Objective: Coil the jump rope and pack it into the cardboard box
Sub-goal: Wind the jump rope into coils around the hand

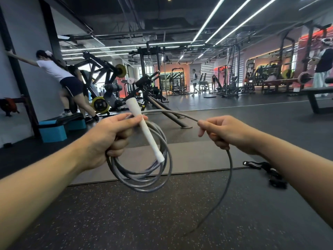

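Note:
My left hand [110, 136] grips a white jump rope handle [144, 129] together with several grey loops of the jump rope [144, 179] that hang below it. From the loops a strand arcs to the right into my right hand [221, 131], which pinches the rope. Below my right hand the loose rope [228, 177] drops toward the floor and runs out of sight at the bottom. No cardboard box is in view, and the second handle is not visible.
A grey mat [189, 159] lies on the speckled rubber floor ahead. Black straps [266, 170] lie at its right edge. A teal step platform [54, 130] and a person stretching stand at the left. Weight machines and racks fill the background.

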`<move>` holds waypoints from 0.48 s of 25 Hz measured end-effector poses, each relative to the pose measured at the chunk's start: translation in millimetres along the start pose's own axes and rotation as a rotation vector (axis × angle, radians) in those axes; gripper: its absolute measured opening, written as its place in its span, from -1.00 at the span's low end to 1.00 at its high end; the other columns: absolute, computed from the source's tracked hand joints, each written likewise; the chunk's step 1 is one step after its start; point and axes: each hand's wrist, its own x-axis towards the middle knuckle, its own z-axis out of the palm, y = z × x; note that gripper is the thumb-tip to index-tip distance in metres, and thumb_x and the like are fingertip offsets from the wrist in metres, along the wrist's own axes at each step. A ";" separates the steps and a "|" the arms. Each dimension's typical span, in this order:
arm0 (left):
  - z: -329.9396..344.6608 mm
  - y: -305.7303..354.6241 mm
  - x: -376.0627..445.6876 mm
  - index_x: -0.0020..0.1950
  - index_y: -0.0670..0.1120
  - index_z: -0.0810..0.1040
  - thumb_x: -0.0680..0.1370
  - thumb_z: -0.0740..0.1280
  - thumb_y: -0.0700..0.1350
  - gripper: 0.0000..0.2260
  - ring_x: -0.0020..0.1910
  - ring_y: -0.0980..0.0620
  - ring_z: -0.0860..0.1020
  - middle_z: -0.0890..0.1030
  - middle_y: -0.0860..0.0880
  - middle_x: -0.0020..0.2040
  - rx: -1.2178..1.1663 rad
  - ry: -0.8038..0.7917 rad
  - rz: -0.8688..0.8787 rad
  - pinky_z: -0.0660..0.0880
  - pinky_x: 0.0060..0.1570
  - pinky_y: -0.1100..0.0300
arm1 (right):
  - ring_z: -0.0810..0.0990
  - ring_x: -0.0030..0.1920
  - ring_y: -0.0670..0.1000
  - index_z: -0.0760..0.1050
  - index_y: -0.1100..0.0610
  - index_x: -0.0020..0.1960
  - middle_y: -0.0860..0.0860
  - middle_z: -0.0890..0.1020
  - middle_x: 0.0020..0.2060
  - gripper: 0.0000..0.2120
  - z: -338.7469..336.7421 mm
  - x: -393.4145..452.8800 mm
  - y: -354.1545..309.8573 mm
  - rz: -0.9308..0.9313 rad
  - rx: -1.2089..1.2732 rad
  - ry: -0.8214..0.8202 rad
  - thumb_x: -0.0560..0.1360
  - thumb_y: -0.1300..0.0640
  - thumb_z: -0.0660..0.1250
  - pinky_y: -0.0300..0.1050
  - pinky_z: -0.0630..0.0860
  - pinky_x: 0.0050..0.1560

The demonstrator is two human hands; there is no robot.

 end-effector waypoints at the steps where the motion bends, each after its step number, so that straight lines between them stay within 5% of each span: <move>1: 4.3 -1.6 1.5 0.06 -0.07 0.64 0.50 0.39 0.03 -0.77 -0.66 0.19 0.08 0.19 0.09 -0.49 -0.091 0.042 0.030 -0.05 -0.61 0.35 | 0.25 -0.44 -0.02 0.63 0.24 0.02 -0.05 0.32 -0.45 -0.57 6.7 2.4 4.0 -0.004 0.092 -0.007 0.61 -0.14 0.28 -0.16 0.21 -0.42; 6: 38.7 -6.4 15.4 -0.07 0.03 0.58 0.58 0.37 0.04 -0.90 -0.64 0.19 0.09 0.26 0.10 -0.52 -0.390 0.327 0.156 0.03 -0.68 0.36 | 0.30 -0.34 -0.07 0.67 0.12 0.13 0.00 0.51 -0.23 -0.34 72.2 3.7 6.6 0.028 0.576 -0.133 0.49 -0.43 0.18 -0.12 0.22 -0.29; 9: 54.8 -13.8 19.1 -0.07 0.04 0.58 0.56 0.41 0.05 -0.90 -0.62 0.18 0.12 0.29 0.12 -0.49 -0.518 0.517 0.175 0.05 -0.66 0.31 | 0.36 -0.29 -0.03 0.59 0.17 0.26 0.09 0.71 -0.06 -0.18 104.9 -1.3 -2.4 -0.016 0.793 -0.079 0.31 -0.47 0.36 -0.09 0.24 -0.28; 12: 61.9 -28.5 18.7 -0.03 0.03 0.56 0.55 0.40 0.08 -0.85 -0.58 0.16 0.16 0.37 0.11 -0.42 -0.568 0.627 0.137 0.10 -0.62 0.28 | 0.38 -0.32 0.00 0.58 0.12 0.08 0.04 0.71 -0.30 -0.51 119.8 -0.7 -11.6 -0.040 0.757 0.138 0.38 -0.24 0.48 -0.15 0.21 -0.37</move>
